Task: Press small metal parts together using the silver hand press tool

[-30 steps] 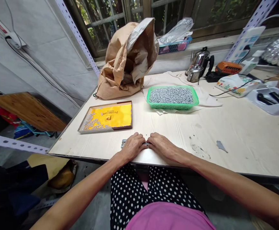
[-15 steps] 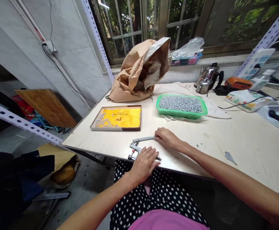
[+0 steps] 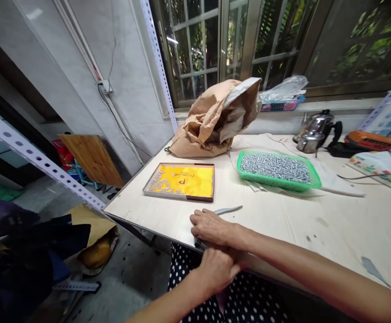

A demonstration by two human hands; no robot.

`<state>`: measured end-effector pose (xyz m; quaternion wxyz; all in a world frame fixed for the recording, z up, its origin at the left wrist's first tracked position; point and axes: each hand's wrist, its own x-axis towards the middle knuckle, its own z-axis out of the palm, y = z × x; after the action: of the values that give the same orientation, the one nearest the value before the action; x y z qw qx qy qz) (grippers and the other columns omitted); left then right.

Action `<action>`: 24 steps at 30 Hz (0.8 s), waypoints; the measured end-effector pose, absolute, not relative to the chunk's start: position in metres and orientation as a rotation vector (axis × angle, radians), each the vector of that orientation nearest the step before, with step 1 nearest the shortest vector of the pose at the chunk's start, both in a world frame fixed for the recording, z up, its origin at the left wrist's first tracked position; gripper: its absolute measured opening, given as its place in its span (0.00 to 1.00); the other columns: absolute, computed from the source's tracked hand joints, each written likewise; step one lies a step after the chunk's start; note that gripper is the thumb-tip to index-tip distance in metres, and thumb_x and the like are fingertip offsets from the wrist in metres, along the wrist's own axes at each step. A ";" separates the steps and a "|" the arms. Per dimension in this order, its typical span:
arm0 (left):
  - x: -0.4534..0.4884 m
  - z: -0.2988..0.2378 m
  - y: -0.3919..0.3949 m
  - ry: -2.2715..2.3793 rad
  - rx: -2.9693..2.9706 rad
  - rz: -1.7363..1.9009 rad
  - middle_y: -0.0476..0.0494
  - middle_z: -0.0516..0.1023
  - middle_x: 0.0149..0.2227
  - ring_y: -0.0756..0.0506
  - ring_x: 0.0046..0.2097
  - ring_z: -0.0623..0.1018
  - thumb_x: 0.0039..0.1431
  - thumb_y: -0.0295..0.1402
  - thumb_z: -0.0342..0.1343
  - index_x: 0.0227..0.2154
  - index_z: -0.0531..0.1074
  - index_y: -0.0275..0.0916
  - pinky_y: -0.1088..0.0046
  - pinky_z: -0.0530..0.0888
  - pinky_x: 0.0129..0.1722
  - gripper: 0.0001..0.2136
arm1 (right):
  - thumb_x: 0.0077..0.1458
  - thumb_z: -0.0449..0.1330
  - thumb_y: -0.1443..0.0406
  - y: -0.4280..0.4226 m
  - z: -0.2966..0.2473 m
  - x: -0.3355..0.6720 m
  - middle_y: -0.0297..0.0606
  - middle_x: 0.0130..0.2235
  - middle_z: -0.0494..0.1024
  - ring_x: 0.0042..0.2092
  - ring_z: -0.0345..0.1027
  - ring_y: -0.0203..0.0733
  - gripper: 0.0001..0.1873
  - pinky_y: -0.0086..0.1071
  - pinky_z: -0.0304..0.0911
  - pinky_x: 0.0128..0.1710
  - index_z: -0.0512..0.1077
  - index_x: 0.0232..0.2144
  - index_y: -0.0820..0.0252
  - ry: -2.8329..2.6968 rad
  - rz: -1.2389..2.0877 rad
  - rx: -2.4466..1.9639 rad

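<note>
A metal hand tool [image 3: 227, 210] with long handles lies at the near edge of the pale wooden table [image 3: 283, 220]; only one handle tip and a dark part at the edge show. My right hand [image 3: 212, 229] lies over the tool with its fingers curled down on it. My left hand [image 3: 217, 269] is closed just below the table edge, under the right hand, against the tool's lower part. Beyond them stand a shallow box [image 3: 182, 181] with a yellow sheet and small metal pieces, and a green basket [image 3: 278, 168] full of the same pieces.
A crumpled brown paper bag [image 3: 215, 121] stands at the back by the window. A metal kettle [image 3: 311, 134], an orange device [image 3: 368, 140] and cables lie at the back right. A perforated steel beam [image 3: 47, 166] crosses the left side, above clutter on the floor.
The view has swung up and to the left. My right hand moved back from the handle's far end onto the tool at the table edge. My left hand dropped below the edge.
</note>
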<state>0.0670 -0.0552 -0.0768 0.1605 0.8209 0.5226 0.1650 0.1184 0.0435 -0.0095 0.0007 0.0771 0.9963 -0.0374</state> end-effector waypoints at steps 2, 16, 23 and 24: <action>0.068 -0.080 -0.058 1.498 2.338 0.481 0.38 0.71 0.58 0.35 0.57 0.72 0.62 0.45 0.54 0.59 0.64 0.42 0.55 0.71 0.56 0.25 | 0.59 0.57 0.68 0.045 -0.013 0.108 0.42 0.39 0.74 0.42 0.63 0.45 0.07 0.36 0.57 0.38 0.75 0.32 0.60 3.165 -0.127 0.221; -0.100 0.000 0.085 2.440 2.015 0.650 0.39 0.77 0.40 0.42 0.46 0.74 0.66 0.30 0.47 0.39 0.76 0.36 0.64 0.71 0.48 0.11 | 0.61 0.49 0.53 0.200 0.081 0.264 0.46 0.34 0.74 0.33 0.68 0.51 0.16 0.44 0.62 0.34 0.70 0.36 0.55 3.527 0.193 1.834; -0.138 -0.017 0.161 2.575 1.840 0.426 0.35 0.77 0.42 0.41 0.46 0.74 0.62 0.30 0.51 0.37 0.74 0.33 0.67 0.70 0.46 0.08 | 0.62 0.51 0.53 0.134 0.016 0.265 0.43 0.40 0.76 0.36 0.72 0.50 0.14 0.43 0.68 0.35 0.72 0.43 0.49 3.397 -0.365 1.587; -0.139 -0.020 0.167 2.578 1.823 0.388 0.35 0.76 0.42 0.41 0.46 0.74 0.62 0.30 0.52 0.37 0.74 0.33 0.67 0.70 0.45 0.08 | 0.62 0.52 0.54 0.113 0.006 0.258 0.41 0.38 0.77 0.35 0.73 0.49 0.12 0.41 0.69 0.34 0.72 0.41 0.48 3.391 -0.522 1.509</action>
<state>-0.1390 0.1672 -0.0201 -0.0197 0.5728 0.8103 0.1220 0.2583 0.1127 0.0057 -0.2986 0.3841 0.8635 -0.1330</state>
